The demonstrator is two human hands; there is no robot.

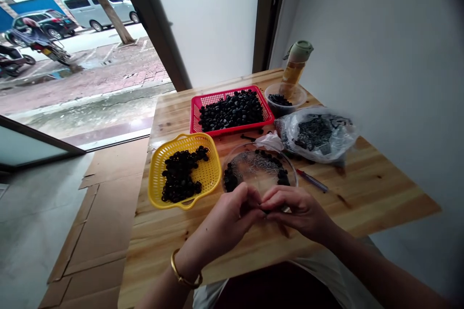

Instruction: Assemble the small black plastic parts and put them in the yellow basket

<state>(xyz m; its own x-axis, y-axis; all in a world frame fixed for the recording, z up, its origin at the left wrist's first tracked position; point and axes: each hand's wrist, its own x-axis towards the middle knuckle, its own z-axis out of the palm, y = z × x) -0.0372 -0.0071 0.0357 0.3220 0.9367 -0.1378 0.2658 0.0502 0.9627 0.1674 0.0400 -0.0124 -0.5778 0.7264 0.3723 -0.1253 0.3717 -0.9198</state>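
Clock positions were read from the fingertips, with 12 o'clock straight ahead.

The left hand (232, 212) and right hand (302, 210) met over the near edge of the dish (264, 182). Each was nearly closed, thumb against forefinger, and both appeared to pinch one small dark part (264, 211), mostly hidden by the fingers. Its exact shape could not be told.

The dish lay at 12 o'clock, with black pieces along its wall and thin, shiny pieces between them. The pen (312, 181) lay at 2 o'clock, the yellow basket (209, 175) at 10, the bag (326, 142) at 1 and the red basket (232, 132) at 11. The tub (270, 91) and bottle (297, 58) stood farthest, between 12 and 1.

Fault risks, as judged:
- Loss of part: uneven fingertip pressure could have shot it into the dish, among similar pieces.
- Spillage: a hand pressing on the low dish wall could have tipped it.
- Rolling: a sweep of the right hand could have knocked the pen.
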